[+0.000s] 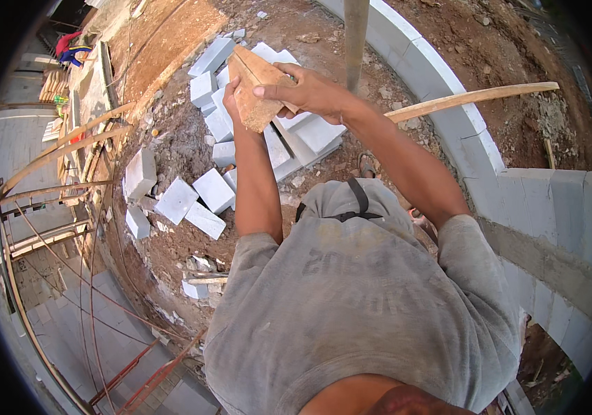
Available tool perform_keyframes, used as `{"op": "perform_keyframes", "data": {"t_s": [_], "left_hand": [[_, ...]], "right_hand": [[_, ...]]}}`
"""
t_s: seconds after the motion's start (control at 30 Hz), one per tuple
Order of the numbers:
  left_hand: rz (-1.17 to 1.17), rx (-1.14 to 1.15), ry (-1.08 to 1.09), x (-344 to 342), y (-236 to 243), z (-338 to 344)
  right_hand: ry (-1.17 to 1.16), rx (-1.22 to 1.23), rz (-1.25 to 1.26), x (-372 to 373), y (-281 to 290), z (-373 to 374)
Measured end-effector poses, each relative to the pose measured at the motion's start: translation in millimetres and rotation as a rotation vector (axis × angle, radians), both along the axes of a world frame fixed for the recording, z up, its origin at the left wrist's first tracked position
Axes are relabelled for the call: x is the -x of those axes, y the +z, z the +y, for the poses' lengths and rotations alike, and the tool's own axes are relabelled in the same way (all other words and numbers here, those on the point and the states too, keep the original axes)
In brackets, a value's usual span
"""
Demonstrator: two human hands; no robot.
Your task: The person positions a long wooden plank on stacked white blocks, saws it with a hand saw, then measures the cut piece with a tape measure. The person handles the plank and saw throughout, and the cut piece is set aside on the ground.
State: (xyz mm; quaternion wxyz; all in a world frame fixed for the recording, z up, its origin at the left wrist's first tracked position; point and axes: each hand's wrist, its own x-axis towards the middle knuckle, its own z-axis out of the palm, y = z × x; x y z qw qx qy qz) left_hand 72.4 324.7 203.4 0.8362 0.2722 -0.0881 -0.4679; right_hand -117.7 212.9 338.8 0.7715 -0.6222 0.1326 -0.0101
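Held up in front of me is a rough, orange-brown piece that looks like wood (258, 97), tapering toward its far end with a dark seam along its length. My left hand (230, 102) is closed on its left edge. From the right, my right hand (304, 90) grips it, thumb laid across its face and fingers partly hidden behind. Beneath and beyond my hands, white-grey building blocks (214, 190) lie in a loose heap, and several flat ones (309, 135) are stacked below my right forearm.
A curving wall of grey blocks (441, 76) runs down my right side, with a wooden strip (475, 100) reaching across it. An upright pole (355, 41) stands ahead. Bamboo poles and thin rods (68, 145) fill the left. A person in red (69, 45) is at the far left.
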Motion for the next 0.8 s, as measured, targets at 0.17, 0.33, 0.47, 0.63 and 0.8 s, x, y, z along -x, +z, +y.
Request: {"op": "perform_keyframes", "data": {"t_s": [0.17,0.33,0.47,0.63,0.8], "left_hand": [[0.031,-0.080,0.121,-8,8,6],[0.002,-0.097,0.107,-26,-4,8],[-0.080,-0.104,0.123,-4,10,6],[-0.130,-0.081,0.139,-7,17,14],[-0.427,-0.554,0.181,26,57,14]], "right_hand": [[-0.233,0.217,-0.141,-9,-26,31],[-0.260,0.227,-0.100,-12,-22,34],[-0.306,0.248,-0.097,-8,-18,40],[-0.336,0.334,-0.029,-11,-6,50],[-0.415,0.213,0.005,6,2,56]]}}
